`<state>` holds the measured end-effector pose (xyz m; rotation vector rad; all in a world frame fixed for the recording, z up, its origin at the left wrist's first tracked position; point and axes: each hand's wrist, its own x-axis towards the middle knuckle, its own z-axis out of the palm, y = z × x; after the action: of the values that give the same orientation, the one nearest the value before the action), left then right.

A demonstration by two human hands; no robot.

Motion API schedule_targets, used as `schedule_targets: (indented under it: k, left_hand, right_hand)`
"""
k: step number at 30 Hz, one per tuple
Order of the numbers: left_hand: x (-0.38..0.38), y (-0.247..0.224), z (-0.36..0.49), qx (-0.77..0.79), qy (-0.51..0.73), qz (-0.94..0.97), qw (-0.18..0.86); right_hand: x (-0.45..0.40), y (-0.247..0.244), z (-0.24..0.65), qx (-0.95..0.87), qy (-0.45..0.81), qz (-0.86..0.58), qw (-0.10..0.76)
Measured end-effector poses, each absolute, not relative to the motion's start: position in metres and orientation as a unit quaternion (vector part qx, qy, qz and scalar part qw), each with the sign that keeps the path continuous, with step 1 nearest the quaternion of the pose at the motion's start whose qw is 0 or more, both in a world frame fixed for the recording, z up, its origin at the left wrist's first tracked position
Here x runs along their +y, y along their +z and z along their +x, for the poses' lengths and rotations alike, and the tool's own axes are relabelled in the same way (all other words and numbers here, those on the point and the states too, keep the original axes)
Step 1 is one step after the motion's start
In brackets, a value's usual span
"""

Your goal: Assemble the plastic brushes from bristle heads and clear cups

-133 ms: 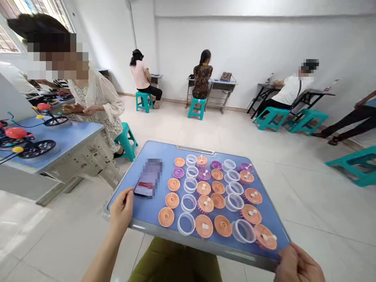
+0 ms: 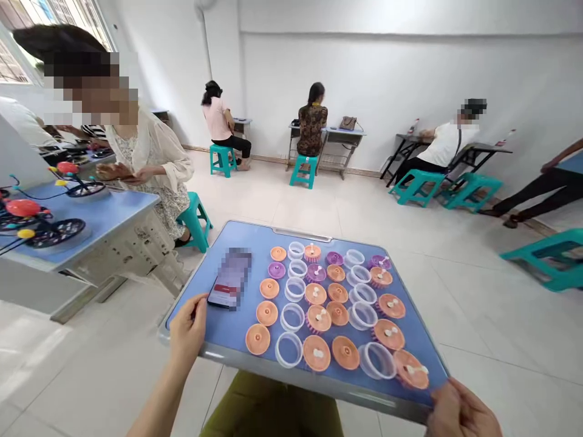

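Note:
A blue desk top (image 2: 218, 243) with a grey rim stands in front of me. My left hand (image 2: 189, 325) rests at its left front edge, fingers curled, close to a phone (image 2: 228, 291). At the right front corner my right hand (image 2: 462, 409) is wrapped round the desk edge. Rows of small round parts cover the desk: orange discs (image 2: 258, 338), a few purple discs (image 2: 276, 270), clear plastic rings (image 2: 289, 350) and ribbed orange pieces with white bits on top (image 2: 316, 353). Neither hand touches these parts.
At the left, a person (image 2: 150, 145) sits by another desk (image 2: 122, 209) holding wheeled models with red and yellow balls (image 2: 22, 208). Other people sit along the far wall near teal stools (image 2: 304, 171). Another teal stool (image 2: 546, 258) stands at the right.
The view has shifted very slightly, so the far wall and people sit a little lower. Both hands keep their places at the desk edge.

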<state>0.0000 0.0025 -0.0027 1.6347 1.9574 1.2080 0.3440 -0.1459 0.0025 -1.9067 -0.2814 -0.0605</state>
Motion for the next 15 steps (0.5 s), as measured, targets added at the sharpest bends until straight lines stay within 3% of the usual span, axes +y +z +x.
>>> schedule_targets:
  k: [15]
  left_hand:
    - [0.0004,0.0018,0.0012,0.674,0.425,0.582,0.163]
  right_hand:
    - [-0.1457,0.0108,0.3367,-0.121,-0.031,-0.805,0.58]
